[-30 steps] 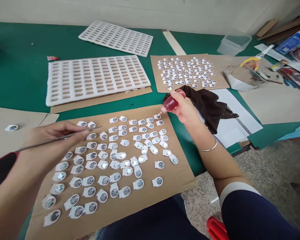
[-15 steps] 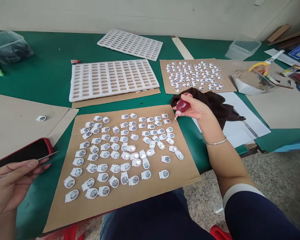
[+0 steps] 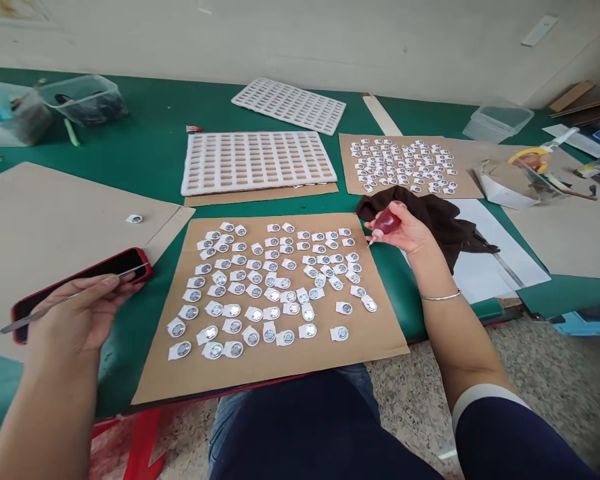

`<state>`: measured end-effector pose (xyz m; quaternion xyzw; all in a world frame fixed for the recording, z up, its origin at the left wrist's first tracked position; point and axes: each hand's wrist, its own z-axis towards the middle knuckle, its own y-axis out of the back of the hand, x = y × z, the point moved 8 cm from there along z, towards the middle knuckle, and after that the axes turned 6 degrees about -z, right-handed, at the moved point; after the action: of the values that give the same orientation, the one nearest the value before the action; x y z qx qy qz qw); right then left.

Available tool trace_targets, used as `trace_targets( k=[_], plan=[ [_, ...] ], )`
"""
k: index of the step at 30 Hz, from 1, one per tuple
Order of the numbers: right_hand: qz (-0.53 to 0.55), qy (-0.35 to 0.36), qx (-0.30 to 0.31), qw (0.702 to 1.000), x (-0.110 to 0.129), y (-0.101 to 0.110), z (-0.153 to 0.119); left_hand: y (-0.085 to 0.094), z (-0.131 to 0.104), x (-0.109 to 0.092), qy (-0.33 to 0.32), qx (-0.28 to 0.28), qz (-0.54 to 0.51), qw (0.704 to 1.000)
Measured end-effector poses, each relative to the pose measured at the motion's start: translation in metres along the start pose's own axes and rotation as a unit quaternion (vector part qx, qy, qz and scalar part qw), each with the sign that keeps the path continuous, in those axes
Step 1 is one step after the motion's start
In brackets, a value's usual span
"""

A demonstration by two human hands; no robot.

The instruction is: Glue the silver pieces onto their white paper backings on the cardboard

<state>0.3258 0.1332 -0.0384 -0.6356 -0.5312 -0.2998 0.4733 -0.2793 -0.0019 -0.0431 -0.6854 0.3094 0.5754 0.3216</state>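
My left hand [image 3: 83, 303] pinches a thin metal tool, probably tweezers [image 3: 30, 319], with its tip toward the right. Beneath it lies a phone with a red case [image 3: 145, 260]. In my right hand [image 3: 407, 230] is a small dark-red squeeze bottle [image 3: 387, 221], its fine nozzle tilted down at the right edge of a cardboard sheet [image 3: 280, 363]. Many small round metallic pieces with white tabs [image 3: 307, 330] are spread over that sheet. The nozzle tip is apart from the nearest piece. One similar piece [image 3: 135, 219] lies alone on the left cardboard [image 3: 65, 200].
Two white slotted trays [image 3: 260, 163] sit at the back. Behind my right hand are a dark cloth [image 3: 430, 207] and a second cardboard [image 3: 350, 180] with more pieces. Yellow-handled scissors [image 3: 530, 157] rest in a box at right; clear tubs [image 3: 93, 100] stand at far left.
The view has turned left and tilted up, so the sheet appears further right and more of the left side shows. Both hands keep hold of their tools.
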Motion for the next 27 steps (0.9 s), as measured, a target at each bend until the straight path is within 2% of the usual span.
trace_targets(
  k=[5,8,16,22,27],
  plan=[
    [0.0,-0.001,-0.007,1.0,-0.001,0.0,-0.002,-0.016,0.005,-0.001,-0.011,-0.001,-0.066,0.998],
    [0.011,0.011,0.003,1.0,0.0,-0.003,-0.005,-0.023,-0.001,-0.001,-0.013,0.02,-0.082,0.996],
    [0.006,0.013,0.03,0.999,0.001,-0.006,-0.008,-0.039,-0.02,0.002,0.043,0.085,-0.078,0.992],
    [0.019,0.014,0.029,0.999,0.001,-0.008,-0.008,-0.041,-0.021,0.004,0.069,0.107,-0.054,0.99],
    [0.018,0.0,0.023,1.0,-0.003,-0.014,-0.009,-0.036,-0.024,0.002,0.035,0.085,-0.037,0.995]
  ],
)
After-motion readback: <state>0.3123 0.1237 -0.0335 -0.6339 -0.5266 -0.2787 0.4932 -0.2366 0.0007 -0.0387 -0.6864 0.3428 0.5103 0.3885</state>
